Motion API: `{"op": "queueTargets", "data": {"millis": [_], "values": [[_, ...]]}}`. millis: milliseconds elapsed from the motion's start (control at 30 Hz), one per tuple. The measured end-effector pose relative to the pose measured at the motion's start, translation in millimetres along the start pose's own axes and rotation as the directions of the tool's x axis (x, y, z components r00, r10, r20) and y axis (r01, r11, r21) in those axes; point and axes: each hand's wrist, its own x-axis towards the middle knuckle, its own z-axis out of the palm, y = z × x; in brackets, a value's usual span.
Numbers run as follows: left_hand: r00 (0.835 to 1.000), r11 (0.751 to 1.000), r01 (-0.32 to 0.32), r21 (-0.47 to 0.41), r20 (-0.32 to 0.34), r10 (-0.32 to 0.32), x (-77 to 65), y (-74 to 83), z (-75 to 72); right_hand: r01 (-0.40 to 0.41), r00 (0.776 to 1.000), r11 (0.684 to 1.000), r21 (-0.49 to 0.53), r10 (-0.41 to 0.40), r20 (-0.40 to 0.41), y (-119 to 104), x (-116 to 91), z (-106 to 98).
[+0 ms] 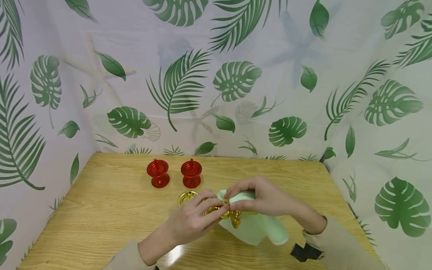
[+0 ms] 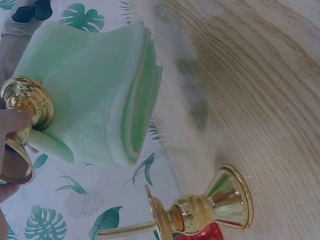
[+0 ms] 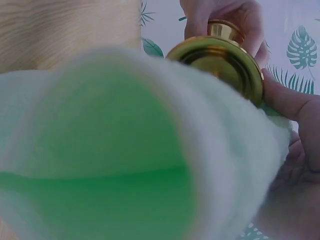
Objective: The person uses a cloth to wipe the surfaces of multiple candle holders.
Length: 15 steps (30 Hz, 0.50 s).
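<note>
My left hand (image 1: 195, 217) grips a shiny gold candle holder (image 1: 236, 219) by its narrow stem, tilted on its side above the table. In the left wrist view the holder's flared end (image 2: 31, 100) lies against a folded pale green cloth (image 2: 95, 90). My right hand (image 1: 263, 195) pinches that cloth (image 1: 246, 230) around the holder's right side, and the rest of it hangs below. The right wrist view has the cloth in front, hiding part of the gold dish (image 3: 220, 65). A second gold candle holder (image 2: 192, 212) with a spike stands on the table, partly behind my left hand in the head view.
Two red metallic candle holders (image 1: 191, 172) with central spikes stand side by side towards the back of the wooden table (image 1: 111, 202). A leaf-patterned curtain (image 1: 202, 86) encloses the table's back and sides.
</note>
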Motion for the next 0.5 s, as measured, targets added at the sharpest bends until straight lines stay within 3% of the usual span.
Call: {"op": "queueTargets", "data": {"millis": [133,300,400,500], "values": [[1.000,1.000,0.007,-0.004,-0.001,-0.007,0.1,0.0,0.0,-0.012,1.000,1.000,-0.002,0.012,-0.023,-4,-2,3],[0.999,0.998,0.042,-0.056,-0.016,-0.043,0.3,-1.2,0.5,0.007,0.992,0.998,-0.062,-0.015,-0.125,-12,-9,11],[0.995,0.987,0.096,-0.131,-0.014,-0.099,0.7,-1.3,0.9,0.077,0.973,0.984,-0.160,-0.110,-0.204,-14,-15,20],[0.986,0.966,0.166,-0.196,0.000,-0.169,0.5,-0.5,1.0,0.165,0.931,0.933,-0.318,-0.254,-0.261,-15,-21,32]]}}
